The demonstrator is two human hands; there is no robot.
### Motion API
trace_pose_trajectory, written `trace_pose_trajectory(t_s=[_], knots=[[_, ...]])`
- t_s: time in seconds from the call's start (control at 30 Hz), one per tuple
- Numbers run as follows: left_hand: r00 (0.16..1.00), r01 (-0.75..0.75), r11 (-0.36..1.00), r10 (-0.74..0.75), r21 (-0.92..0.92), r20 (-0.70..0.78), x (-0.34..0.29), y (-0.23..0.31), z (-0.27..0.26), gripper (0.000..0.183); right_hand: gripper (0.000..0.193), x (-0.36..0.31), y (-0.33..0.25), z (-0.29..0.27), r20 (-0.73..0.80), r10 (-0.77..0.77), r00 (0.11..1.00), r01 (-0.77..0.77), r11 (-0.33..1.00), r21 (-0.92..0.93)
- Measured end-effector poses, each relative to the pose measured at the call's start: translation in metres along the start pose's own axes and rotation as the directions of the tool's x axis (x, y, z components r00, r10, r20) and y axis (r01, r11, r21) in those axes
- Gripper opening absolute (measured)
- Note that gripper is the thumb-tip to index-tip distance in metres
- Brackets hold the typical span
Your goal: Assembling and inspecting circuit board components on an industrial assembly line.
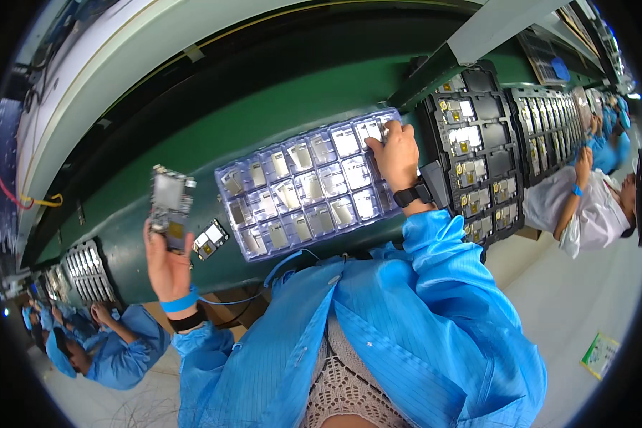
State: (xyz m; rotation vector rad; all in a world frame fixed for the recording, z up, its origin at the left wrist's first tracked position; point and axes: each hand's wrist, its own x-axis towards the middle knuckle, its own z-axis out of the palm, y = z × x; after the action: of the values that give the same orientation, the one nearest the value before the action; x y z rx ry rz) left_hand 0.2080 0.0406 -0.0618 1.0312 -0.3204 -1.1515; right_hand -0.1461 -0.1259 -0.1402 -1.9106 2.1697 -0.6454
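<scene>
My left hand (170, 265) grips a circuit board (170, 200) with a silver shield plate, held upright above the green work surface. Just right of it a smaller circuit board (210, 239) lies on the surface. My right hand (398, 158) reaches into the far right corner of a clear plastic tray (328, 239), whose pockets hold several silver metal shield covers (309, 187). The fingers are bent over a pocket there, and their tips are partly hidden, so whatever they pinch cannot be made out.
Right of the clear tray stands a black tray (488, 135) with circuit boards in some pockets; another black tray (549, 125) lies beyond. A metal post (442, 71) rises behind. More boards in a tray (89, 271) sit at the left. Co-workers (585, 207) sit along both sides.
</scene>
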Motion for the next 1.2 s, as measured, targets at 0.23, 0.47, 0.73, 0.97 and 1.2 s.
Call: trace_pose_trajectory(t_s=[0.23, 0.47, 0.73, 0.97, 1.2], knots=[[0.958, 0.169, 0.954, -0.219, 0.249, 0.185, -0.046, -0.044, 0.117, 0.040, 0.015, 0.022, 0.019, -0.018, 0.026, -0.145, 0.989, 0.145, 0.989, 0.016], [0.895, 0.222, 0.953, -0.283, 0.205, 0.345, -0.076, -0.064, 0.158, 0.041, 0.013, -0.010, -0.036, -0.140, 0.354, -0.361, 0.863, -0.133, 0.514, 0.847], [0.916, 0.209, 0.952, -0.271, 0.225, 0.296, -0.086, -0.081, 0.169, 0.039, 0.011, -0.039, -0.044, -0.147, 0.557, -0.446, 0.701, -0.403, 0.397, 0.825], [0.915, 0.193, 0.954, -0.259, 0.228, 0.308, -0.085, -0.081, 0.174, 0.038, 0.014, -0.047, -0.050, -0.141, 0.577, -0.366, 0.730, -0.326, 0.556, 0.765], [0.907, 0.177, 0.957, -0.250, 0.231, 0.340, -0.088, -0.080, 0.175, 0.038, 0.011, -0.054, -0.052, -0.139, 0.531, -0.367, 0.764, -0.324, 0.493, 0.807]])
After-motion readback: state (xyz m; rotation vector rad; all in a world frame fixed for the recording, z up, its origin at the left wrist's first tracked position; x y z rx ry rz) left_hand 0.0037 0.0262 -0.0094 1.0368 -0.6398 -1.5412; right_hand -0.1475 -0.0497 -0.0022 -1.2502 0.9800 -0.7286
